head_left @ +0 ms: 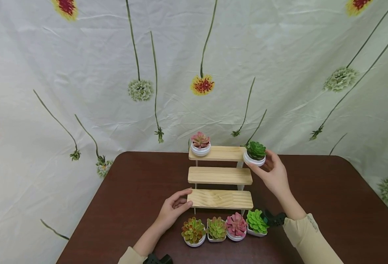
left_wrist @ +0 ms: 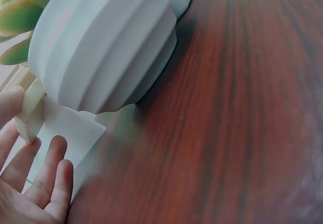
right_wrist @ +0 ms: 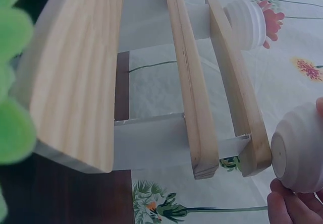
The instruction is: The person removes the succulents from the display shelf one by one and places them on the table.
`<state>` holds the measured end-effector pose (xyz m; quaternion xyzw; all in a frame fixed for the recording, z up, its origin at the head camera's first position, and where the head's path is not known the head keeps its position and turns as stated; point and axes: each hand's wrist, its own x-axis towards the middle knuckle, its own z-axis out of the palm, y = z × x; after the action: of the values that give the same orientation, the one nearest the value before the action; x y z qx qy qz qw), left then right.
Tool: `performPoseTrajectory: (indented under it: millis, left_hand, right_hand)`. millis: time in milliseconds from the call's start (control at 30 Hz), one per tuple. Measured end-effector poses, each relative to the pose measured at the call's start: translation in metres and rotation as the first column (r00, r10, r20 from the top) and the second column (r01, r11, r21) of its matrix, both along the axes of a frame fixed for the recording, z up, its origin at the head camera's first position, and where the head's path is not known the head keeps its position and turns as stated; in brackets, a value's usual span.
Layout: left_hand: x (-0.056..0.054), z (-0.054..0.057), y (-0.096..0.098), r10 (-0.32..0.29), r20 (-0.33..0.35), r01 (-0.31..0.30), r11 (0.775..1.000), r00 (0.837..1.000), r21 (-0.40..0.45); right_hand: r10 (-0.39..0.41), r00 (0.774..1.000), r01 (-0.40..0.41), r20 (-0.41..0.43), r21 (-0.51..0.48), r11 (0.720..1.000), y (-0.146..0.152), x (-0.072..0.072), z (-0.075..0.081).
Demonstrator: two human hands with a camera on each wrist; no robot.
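Observation:
A three-tier wooden display stand (head_left: 220,198) with white side supports is on the brown table. My left hand (head_left: 171,210) pinches the left end of its lowest shelf (left_wrist: 32,110), thumb on one face and fingers on the other. My right hand (head_left: 275,176) holds a dark green potted succulent (head_left: 256,151) by its white ribbed pot (right_wrist: 300,151), at the right end of the top shelf (right_wrist: 242,90). The pot is tilted and very close to the shelf end; whether they touch I cannot tell. A pink potted succulent (head_left: 200,142) stands on the top shelf's left end.
Along the stand's front, several potted succulents form a row: orange-green (head_left: 193,230), yellow-green (head_left: 217,228), pink (head_left: 236,224) and bright green (head_left: 257,221). They sit between my forearms. A flower-printed cloth (head_left: 180,110) hangs behind the table (head_left: 141,183).

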<state>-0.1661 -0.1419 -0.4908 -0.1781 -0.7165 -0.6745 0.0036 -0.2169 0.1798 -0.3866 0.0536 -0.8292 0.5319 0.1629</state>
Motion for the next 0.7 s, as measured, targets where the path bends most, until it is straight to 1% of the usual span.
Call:
performPoseTrajectory:
  millis: [133,167,200,367,433,567,700]
  left_hand:
    - [0.005,0.011,0.001,-0.001,-0.011,0.001,1.0,1.0,-0.013]
    - [0.005,0.012,0.001,-0.001,-0.01,0.001,1.0,1.0,-0.014]
    - [0.005,0.011,0.001,0.0,-0.009,0.0,1.0,1.0,-0.013]
    - [-0.001,-0.003,-0.001,0.003,0.014,-0.003,1.0,1.0,-0.004]
    - [-0.002,-0.006,-0.001,0.001,0.017,-0.001,1.0,1.0,-0.001]
    - [-0.002,-0.006,-0.001,-0.005,0.017,0.005,1.0,1.0,0.002]
    - [0.0,0.0,0.0,-0.003,0.014,0.003,1.0,1.0,-0.01]
  right_hand:
    - [-0.01,1.0,0.011,-0.017,0.01,1.0,0.002,0.004,-0.001]
    - [-0.012,1.0,0.012,-0.02,0.011,1.0,0.003,0.006,-0.001]
    - [-0.014,1.0,0.014,-0.021,0.011,1.0,0.003,0.007,-0.002]
    - [-0.021,1.0,0.022,-0.018,0.013,1.0,0.005,0.014,-0.004]
    - [-0.027,1.0,0.027,-0.015,0.013,1.0,0.006,0.017,-0.006]
    - [-0.035,0.999,0.036,-0.014,0.017,0.999,0.008,0.022,-0.008]
    - [-0.035,0.999,0.035,-0.018,0.029,0.999,0.01,0.026,-0.011]
